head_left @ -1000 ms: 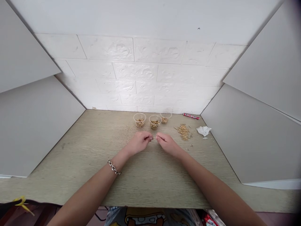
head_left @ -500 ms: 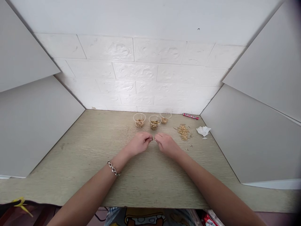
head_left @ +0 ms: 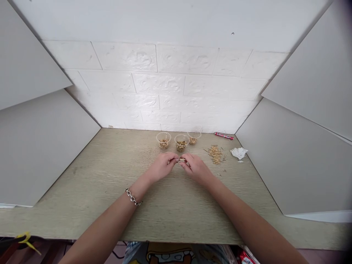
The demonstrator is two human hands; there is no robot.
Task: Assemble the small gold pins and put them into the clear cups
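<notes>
Near the middle of the table, a small gold-coloured pin [head_left: 182,159] lies between my two hands. My left hand [head_left: 163,165] has its thumb and finger pinched on the pin's left end. The thumb and forefinger of my right hand [head_left: 194,167] are around its right part, slightly parted. Just beyond my hands stand three clear plastic cups holding small gold pieces: a left cup [head_left: 163,140], a middle cup [head_left: 181,143] and a right cup [head_left: 193,140]. A pile of gold pins [head_left: 216,154] lies on the table to the right of my right hand.
The wooden table [head_left: 82,183] meets a white brick-patterned wall [head_left: 170,84], with grey panels at both sides. A red pen-like stick [head_left: 224,136] and a crumpled white tissue [head_left: 238,153] lie at the right. A few tiny pieces [head_left: 224,170] are scattered below the pile.
My right hand's thumb and forefinger have parted a little, and more of the gold pin shows between my hands. The view has shifted slightly.
</notes>
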